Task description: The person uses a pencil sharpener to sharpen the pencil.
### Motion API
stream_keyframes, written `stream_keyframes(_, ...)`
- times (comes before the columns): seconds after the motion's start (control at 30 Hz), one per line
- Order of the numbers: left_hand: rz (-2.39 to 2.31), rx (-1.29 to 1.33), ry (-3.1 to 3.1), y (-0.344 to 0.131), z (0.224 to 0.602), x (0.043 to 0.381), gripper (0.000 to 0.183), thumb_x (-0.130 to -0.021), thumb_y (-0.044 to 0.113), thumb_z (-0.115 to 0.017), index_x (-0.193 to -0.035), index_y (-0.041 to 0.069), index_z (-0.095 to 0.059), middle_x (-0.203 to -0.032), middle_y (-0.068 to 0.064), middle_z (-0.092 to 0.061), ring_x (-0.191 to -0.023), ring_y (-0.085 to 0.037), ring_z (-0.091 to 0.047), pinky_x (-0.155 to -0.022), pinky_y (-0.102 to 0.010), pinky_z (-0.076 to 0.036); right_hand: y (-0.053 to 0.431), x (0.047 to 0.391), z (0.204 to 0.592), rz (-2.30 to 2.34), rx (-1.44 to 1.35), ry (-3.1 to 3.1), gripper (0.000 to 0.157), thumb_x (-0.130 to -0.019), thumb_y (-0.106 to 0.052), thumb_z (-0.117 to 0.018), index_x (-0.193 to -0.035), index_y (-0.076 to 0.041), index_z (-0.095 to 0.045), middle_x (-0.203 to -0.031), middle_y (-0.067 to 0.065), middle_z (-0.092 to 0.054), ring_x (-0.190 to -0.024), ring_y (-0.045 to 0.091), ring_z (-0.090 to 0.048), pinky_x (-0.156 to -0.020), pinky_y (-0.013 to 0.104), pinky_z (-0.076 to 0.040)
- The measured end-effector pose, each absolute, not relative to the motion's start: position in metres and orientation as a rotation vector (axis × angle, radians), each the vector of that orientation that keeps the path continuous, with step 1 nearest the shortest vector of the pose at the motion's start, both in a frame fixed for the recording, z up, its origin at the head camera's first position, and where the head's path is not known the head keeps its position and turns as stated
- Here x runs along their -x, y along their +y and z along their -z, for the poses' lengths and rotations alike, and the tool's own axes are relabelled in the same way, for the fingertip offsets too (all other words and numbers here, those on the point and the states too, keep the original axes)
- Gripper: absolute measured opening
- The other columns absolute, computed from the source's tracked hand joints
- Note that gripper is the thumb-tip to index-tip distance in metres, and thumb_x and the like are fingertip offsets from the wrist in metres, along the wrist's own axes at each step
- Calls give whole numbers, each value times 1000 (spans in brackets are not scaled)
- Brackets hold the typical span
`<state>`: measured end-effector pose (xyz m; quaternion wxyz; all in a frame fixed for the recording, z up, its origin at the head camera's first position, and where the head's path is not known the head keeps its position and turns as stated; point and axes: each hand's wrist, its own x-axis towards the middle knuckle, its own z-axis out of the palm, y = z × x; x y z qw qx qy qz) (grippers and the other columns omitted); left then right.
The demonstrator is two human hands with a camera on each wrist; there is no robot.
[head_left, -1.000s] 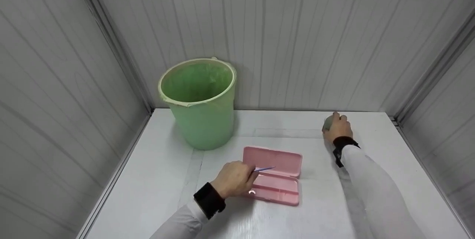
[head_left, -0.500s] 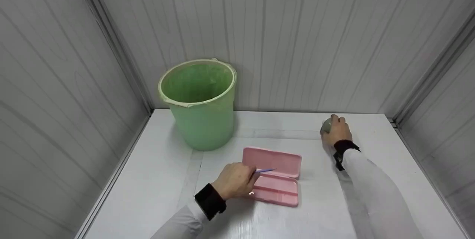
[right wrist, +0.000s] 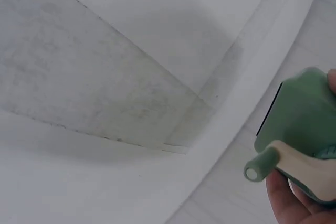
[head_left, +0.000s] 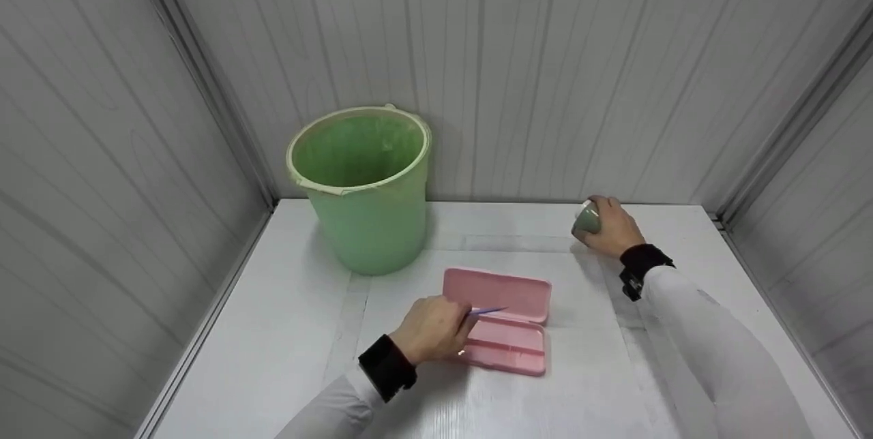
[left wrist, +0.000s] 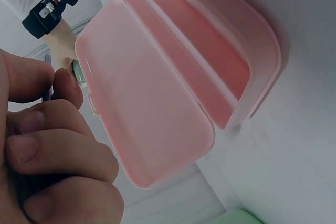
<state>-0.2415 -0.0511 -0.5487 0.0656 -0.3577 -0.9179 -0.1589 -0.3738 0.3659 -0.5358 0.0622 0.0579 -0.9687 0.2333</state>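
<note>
My left hand (head_left: pixel 433 330) pinches a thin blue pencil (head_left: pixel 487 310) above the pink pencil case (head_left: pixel 501 291), its tip pointing right. Its fingers are curled in the left wrist view, and they hide most of the pencil. The case lies with its lid (left wrist: pixel 139 98) raised, showing long compartments. Toward the back right, my right hand (head_left: pixel 614 229) grips a green crank pencil sharpener (head_left: pixel 587 219), which looks tilted. In the right wrist view the sharpener (right wrist: pixel 302 111) shows its beige crank arm (right wrist: pixel 304 170) and green knob, with fingers around the body.
A tall green bucket (head_left: pixel 372 234) stands at the back left of the white table (head_left: pixel 286 330), behind the case. Grey panel walls (head_left: pixel 518 71) enclose the table at the back and both sides. Clear tape strips (head_left: pixel 518 243) run along the tabletop.
My right hand has shifted left with the pencil sharpener, which is turned so that more of it shows. The left hand stays with the pencil over the case.
</note>
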Motion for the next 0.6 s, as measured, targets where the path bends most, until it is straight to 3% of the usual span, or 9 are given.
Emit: stream_keyframes(0.6,449,1066,-2723,-56,552,240,41,-111,27,-62,-74,17,-51,-63,12,-33,-55,-6,-35,-49,-26,-28,346,315,511,-702,-518,-2862,75,-93,-14,-88,-157,0,-51,-140,27,-63,-121,50,-71,-99,68,-60)
